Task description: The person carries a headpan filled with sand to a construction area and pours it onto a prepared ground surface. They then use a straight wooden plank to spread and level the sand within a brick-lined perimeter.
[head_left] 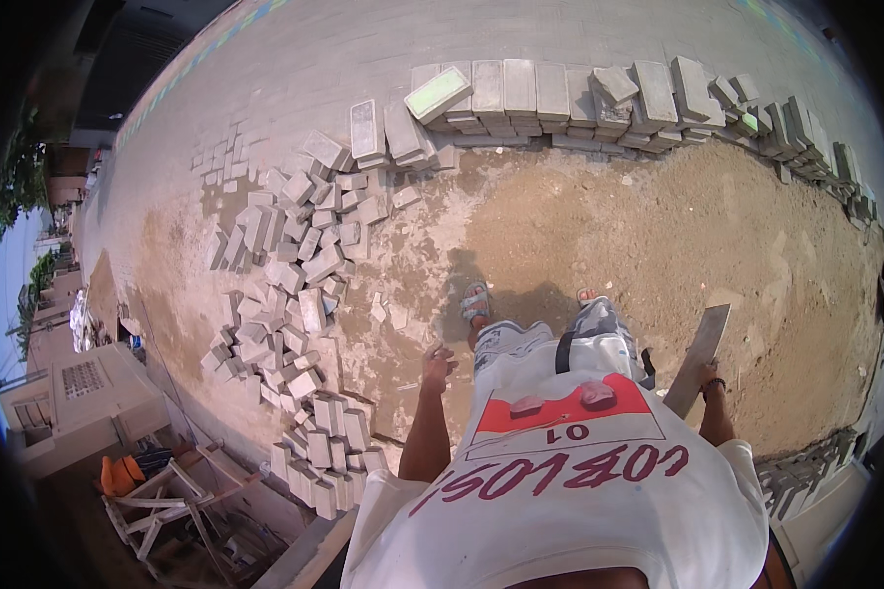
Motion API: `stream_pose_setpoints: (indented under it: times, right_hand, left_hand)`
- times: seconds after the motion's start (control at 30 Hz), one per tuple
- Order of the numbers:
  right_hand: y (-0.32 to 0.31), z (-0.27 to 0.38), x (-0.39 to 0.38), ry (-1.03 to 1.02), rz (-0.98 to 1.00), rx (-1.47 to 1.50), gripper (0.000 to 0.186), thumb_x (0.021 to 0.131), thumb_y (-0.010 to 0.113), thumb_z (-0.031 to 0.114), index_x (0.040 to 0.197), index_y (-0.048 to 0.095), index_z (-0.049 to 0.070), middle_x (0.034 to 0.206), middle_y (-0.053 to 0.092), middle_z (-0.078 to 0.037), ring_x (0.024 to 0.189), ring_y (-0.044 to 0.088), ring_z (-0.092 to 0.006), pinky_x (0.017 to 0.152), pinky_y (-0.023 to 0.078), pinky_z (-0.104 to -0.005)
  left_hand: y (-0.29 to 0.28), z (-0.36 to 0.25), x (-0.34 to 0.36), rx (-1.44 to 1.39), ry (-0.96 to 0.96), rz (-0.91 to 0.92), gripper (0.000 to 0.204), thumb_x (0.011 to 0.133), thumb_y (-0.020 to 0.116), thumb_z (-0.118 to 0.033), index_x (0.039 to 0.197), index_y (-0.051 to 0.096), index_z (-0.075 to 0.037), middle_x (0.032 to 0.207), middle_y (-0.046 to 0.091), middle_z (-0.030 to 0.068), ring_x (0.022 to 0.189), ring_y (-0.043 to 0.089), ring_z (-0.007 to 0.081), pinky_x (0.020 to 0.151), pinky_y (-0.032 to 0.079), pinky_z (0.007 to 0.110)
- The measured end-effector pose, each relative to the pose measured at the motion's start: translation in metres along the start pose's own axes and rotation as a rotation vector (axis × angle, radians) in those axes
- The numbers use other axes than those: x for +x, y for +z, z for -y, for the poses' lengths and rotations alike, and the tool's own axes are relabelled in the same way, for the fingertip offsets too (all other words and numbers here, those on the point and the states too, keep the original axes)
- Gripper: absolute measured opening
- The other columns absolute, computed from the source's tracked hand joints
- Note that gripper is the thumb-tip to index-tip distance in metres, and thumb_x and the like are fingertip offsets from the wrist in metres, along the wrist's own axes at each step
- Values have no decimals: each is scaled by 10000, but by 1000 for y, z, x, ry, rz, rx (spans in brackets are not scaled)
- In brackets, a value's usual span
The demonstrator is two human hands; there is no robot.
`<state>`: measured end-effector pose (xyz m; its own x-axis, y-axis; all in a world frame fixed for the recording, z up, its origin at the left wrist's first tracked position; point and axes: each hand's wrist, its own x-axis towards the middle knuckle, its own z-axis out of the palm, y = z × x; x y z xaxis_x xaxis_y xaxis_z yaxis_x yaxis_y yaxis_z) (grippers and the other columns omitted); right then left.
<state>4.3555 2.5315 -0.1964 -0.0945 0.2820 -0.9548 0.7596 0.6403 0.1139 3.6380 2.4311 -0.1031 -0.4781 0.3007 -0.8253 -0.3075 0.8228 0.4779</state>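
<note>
My right hand (708, 377) is wrapped round a flat, straight grey-brown board (705, 337), which hangs slanted beside my right thigh. A dark band circles that wrist. On the other side, my left hand (439, 363) hangs beside my left leg with its fingers loosely apart and nothing in them. Below lies bare brown sand (599, 211), where my sandalled feet stand. Nearest my left hand are small broken pieces (396, 312) on the ground and a heap of loose grey paving blocks (312, 309).
Stacked grey paving blocks (521, 90) line the far edge of the sand and curve round to the right. Paved ground (363, 54) stretches beyond them. At the lower left stands a wooden frame (172, 508) with an orange item (121, 476) on it. More blocks (801, 483) lie at the lower right.
</note>
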Motion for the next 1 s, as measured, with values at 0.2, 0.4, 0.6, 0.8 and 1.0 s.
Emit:
stream_pose_setpoints:
  times: [0.2,0.4,0.6,0.8,1.0]
  right_hand:
    - [96,147,-70,609,-389,1327,437,870,521,278,1217,478,17,1180,541,-104,1100,520,-235,916,427,-331]
    - [27,243,-126,772,-429,1491,319,883,463,190,1160,501,36,1150,557,-97,1056,527,-204,907,425,-336]
    - [21,283,-109,759,-524,1515,242,897,404,103,1102,524,56,1121,573,-89,1011,534,-172,897,423,-341]
    - [-52,250,-20,483,-666,1599,363,752,447,5,1106,530,-8,994,596,-195,919,564,-305,809,453,-365]
    - [-56,225,125,639,-857,1616,323,774,511,68,1070,535,-61,955,606,-266,930,594,-383,805,455,-416]
  left_hand:
    - [-53,-91,94,97,155,189,361,890,511,-160,1229,461,-46,977,629,129,643,608,187,493,434,278]
    - [-124,-125,179,361,43,70,293,895,498,-201,1153,512,-63,949,625,89,655,608,163,506,428,264]
    - [-56,-157,173,666,397,410,318,872,541,-190,1140,546,-19,941,623,99,722,596,163,581,466,284]
    - [162,-122,180,1016,601,687,482,845,561,-262,1246,495,-2,1038,618,211,954,601,310,858,457,385]
    - [355,-9,254,1320,865,955,418,845,561,-219,1205,506,-13,1142,576,225,1096,535,374,916,430,449]
